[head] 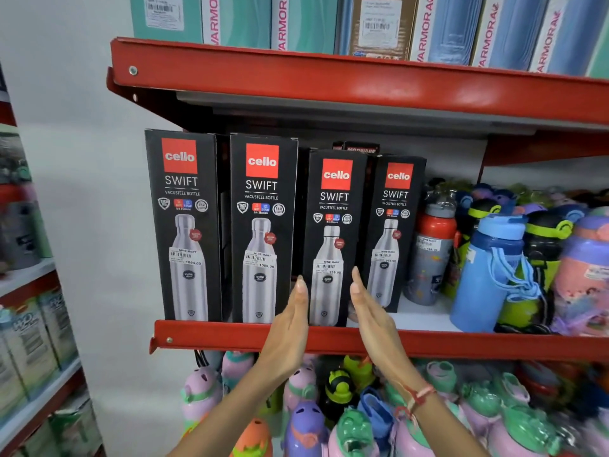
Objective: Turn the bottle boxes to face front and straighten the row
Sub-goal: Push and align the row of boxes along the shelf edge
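Note:
Several black Cello Swift bottle boxes stand in a row on the red shelf [230, 334], all showing their fronts. The two tall ones [184, 225] [262, 229] are on the left. A shorter third box [333, 225] sits at the shelf's front edge, and the fourth box [393, 219] stands further back to its right. My left hand [291, 321] lies flat against the third box's left side and my right hand [370, 311] flat against its right side, fingers straight and pointing up, pressing it between the palms.
Loose coloured bottles, a red-capped one [433, 249] and a blue one [487, 272], crowd the shelf right of the boxes. Another dark box [357, 147] peeks out behind the row. Teal and blue Varmora boxes [296, 24] fill the shelf above. Children's bottles [306, 420] fill the shelf below.

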The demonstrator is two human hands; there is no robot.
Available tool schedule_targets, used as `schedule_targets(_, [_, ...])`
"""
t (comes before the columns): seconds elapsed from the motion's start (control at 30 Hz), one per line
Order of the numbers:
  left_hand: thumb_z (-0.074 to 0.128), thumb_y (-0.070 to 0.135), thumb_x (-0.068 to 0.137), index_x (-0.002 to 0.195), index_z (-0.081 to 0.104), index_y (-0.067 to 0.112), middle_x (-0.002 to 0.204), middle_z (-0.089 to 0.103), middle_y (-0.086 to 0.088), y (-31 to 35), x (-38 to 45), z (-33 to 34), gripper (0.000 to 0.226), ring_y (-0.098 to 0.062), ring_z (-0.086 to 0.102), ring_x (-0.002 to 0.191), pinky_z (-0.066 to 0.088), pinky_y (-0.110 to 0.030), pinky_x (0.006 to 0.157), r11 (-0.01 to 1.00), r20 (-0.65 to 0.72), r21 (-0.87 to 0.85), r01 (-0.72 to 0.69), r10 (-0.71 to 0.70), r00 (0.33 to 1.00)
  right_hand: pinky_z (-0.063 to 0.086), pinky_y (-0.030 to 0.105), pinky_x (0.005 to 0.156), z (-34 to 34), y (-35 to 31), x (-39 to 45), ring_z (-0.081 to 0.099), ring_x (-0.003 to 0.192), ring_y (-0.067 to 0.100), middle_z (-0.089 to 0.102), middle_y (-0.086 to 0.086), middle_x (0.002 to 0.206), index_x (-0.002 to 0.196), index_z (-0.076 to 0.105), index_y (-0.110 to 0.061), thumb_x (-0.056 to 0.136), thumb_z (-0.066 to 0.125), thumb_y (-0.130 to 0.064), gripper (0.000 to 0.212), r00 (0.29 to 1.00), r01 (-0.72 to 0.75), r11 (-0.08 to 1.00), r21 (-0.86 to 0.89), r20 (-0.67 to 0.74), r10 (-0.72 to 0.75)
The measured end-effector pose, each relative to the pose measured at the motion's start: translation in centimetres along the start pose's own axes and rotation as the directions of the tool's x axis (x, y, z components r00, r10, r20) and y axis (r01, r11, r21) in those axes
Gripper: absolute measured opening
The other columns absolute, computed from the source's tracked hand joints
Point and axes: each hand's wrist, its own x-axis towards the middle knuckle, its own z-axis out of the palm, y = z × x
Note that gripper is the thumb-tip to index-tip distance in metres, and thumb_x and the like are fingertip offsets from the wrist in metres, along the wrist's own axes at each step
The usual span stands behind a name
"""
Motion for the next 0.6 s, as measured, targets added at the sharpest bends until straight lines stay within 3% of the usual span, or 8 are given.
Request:
schedule_targets(0.07, [0.008, 0.074, 0.079, 0.151, 0.013, 0.034, 0.159, 0.016, 0.013, -0.1, -0.4, -0.1, 0.083, -0.006, 0.018, 0.146, 0.010, -0.032, 0.121, 1.000, -0.001, 0.001, -0.001, 0.001, 1.000, 0.035, 0.046, 0.108, -0.3, -0.2, -0.6, 0.046, 0.124, 0.036, 0.043, 0.025, 0.138, 0.140, 0.027, -0.058, 0.094, 0.029, -0.061, 0.046, 1.000, 0.002, 1.000, -0.015, -0.014, -0.002])
schedule_targets(0.17, [0.009, 0.079, 0.077, 0.151, 0.013, 0.036, 0.158, 0.017, 0.013, 0.1, -0.9, -0.2, 0.085, -0.001, 0.022, 0.143, 0.013, -0.028, 0.120, 1.000, 0.022, 0.000, -0.012, 0.012, 1.000, 0.034, 0.049, 0.107, -0.4, -0.2, -1.3, 0.045, 0.122, 0.039, 0.041, 0.029, 0.136, 0.139, 0.026, -0.060, 0.094, 0.029, -0.061, 0.045, 1.000, 0.016, 0.999, -0.040, -0.007, -0.016])
schedule_targets(0.27, [0.008, 0.073, 0.083, 0.151, 0.012, 0.035, 0.139, 0.041, 0.018, 0.6, -1.2, -0.1, 0.078, 0.035, 0.043, 0.091, 0.027, 0.006, 0.088, 0.997, 0.017, 0.076, -0.015, 0.014, 1.000, 0.035, 0.049, 0.105, -0.7, -0.1, -1.3, 0.045, 0.120, 0.041, 0.043, 0.030, 0.134, 0.139, 0.026, -0.061, 0.095, 0.028, -0.060, 0.044, 0.999, 0.032, 0.997, -0.073, -0.003, -0.032])
schedule_targets(0.3, [0.008, 0.071, 0.084, 0.151, 0.013, 0.033, 0.125, 0.049, 0.020, 0.9, -1.2, 0.2, 0.077, 0.036, 0.044, 0.079, 0.028, 0.009, 0.079, 0.994, 0.002, 0.104, -0.021, 0.021, 1.000, 0.035, 0.048, 0.105, -0.9, 0.0, -1.1, 0.046, 0.120, 0.040, 0.043, 0.030, 0.133, 0.138, 0.027, -0.061, 0.095, 0.028, -0.059, 0.043, 0.999, 0.041, 0.997, -0.073, 0.003, -0.041])
schedule_targets(0.4, [0.020, 0.064, 0.092, 0.151, 0.024, 0.027, 0.146, 0.043, 0.010, 1.2, -1.4, 1.5, 0.070, 0.007, 0.039, 0.130, 0.023, -0.011, 0.105, 0.975, -0.169, 0.188, -0.114, 0.146, 0.975, 0.036, 0.045, 0.109, -2.0, 0.4, -0.6, 0.053, 0.123, 0.030, 0.052, 0.020, 0.138, 0.133, 0.036, -0.063, 0.091, 0.029, -0.064, 0.042, 0.996, 0.084, 0.996, -0.010, -0.005, -0.084])
schedule_targets(0.47, [0.029, 0.052, 0.097, 0.145, 0.035, 0.025, 0.146, 0.040, 0.012, 1.9, -1.4, 2.7, 0.055, 0.000, 0.035, 0.135, 0.025, -0.018, 0.110, 0.929, -0.283, 0.255, -0.267, 0.336, 0.899, 0.036, 0.041, 0.113, -3.1, 0.8, 0.0, 0.051, 0.130, 0.013, 0.055, -0.004, 0.142, 0.128, 0.044, -0.060, 0.087, 0.032, -0.070, 0.044, 0.991, 0.110, 0.991, 0.073, -0.078, -0.104])
schedule_targets(0.53, [0.034, 0.046, 0.098, 0.140, 0.039, 0.027, 0.139, 0.043, 0.016, 3.0, -1.0, 4.4, 0.046, 0.005, 0.037, 0.131, 0.029, -0.018, 0.109, 0.912, -0.215, 0.191, -0.364, 0.400, 0.891, 0.034, 0.041, 0.115, -4.6, 1.6, 1.4, 0.048, 0.131, 0.008, 0.054, -0.012, 0.141, 0.119, 0.052, -0.060, 0.077, 0.037, -0.082, 0.049, 0.981, 0.110, 0.976, 0.186, -0.179, -0.076])
schedule_targets(0.6, [0.033, 0.049, 0.098, 0.144, 0.034, 0.030, 0.145, 0.039, 0.018, 4.1, -0.1, 6.6, 0.050, 0.009, 0.033, 0.132, 0.026, -0.015, 0.109, 0.948, -0.028, 0.033, -0.316, 0.317, 0.948, 0.030, 0.045, 0.116, -6.1, 2.3, 2.9, 0.042, 0.136, 0.008, 0.047, -0.012, 0.147, 0.120, 0.048, -0.061, 0.068, 0.039, -0.089, 0.060, 0.974, 0.070, 0.956, 0.284, -0.226, -0.004])
